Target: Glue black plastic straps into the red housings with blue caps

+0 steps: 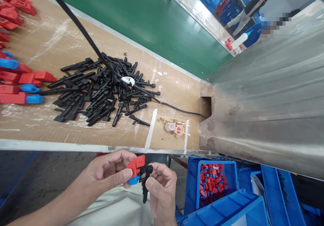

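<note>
My left hand [113, 170] is closed on a red toy arm [136, 164] with a blue fist at its lower end. In my right hand [162, 187] a black toy gun [145, 184] is pinched between thumb and fingers, its long part pointing down. The two pieces meet at the blue fist; whether the gun sits inside it I cannot tell. Both hands are over my lap, just in front of the table edge. On the cardboard-covered table [174, 91] lies a heap of similar black toy guns [108, 87].
More red and blue toy arms [22, 80] lie at the left. A black cable [83, 33] crosses the heap to a metal housing [258, 94]. Small cups [178, 129] with cotton swabs stand between tape strips. Blue crates [192, 185] fill the lower right. People are at the far upper right.
</note>
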{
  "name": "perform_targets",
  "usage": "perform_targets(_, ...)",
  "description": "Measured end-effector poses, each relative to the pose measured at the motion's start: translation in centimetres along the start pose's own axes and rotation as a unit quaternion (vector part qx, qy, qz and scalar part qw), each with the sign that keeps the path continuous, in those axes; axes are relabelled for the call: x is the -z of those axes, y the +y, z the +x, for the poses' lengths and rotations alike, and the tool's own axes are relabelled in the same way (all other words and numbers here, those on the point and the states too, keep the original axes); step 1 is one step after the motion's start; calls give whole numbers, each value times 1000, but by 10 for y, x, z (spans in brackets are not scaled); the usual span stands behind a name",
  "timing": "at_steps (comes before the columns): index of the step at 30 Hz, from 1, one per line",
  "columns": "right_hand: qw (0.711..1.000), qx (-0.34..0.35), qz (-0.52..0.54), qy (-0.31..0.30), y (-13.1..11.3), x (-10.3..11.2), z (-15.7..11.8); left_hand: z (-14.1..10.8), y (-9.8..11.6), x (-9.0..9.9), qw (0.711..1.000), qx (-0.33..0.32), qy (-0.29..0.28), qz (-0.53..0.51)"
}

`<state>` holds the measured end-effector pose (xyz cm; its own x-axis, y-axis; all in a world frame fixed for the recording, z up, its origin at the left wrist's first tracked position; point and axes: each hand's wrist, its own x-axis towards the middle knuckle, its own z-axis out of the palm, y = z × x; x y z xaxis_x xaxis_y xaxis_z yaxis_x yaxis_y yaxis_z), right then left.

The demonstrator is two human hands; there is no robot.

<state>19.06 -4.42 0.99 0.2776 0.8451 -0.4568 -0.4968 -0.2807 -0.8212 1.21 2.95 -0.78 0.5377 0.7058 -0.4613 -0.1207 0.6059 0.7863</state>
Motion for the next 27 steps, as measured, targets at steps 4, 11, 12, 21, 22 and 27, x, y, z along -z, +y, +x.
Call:
perform_targets(4,1000,7,-10,4,0,0,-1,0,-3,1,1000,6,-12,4)
perform_targets(11,1000,20,-20,7,4,3,-2,2,-3,3,1000,8,-19,8)
perform_targets(12,999,24,-23,9,5,4,-2,2,-3,2,1000,8,-16,5)
perform_targets(21,991,102,-89,23,5,4,-4,-4,14,-13,999,28,27,-17)
perform_targets(22,988,114,-100,24,4,4,-4,-5,17,-16,999,30,35,-16)
perform_targets(27,980,148,-131,20,4,5,-3,-7,20,-22,996,32,79,2)
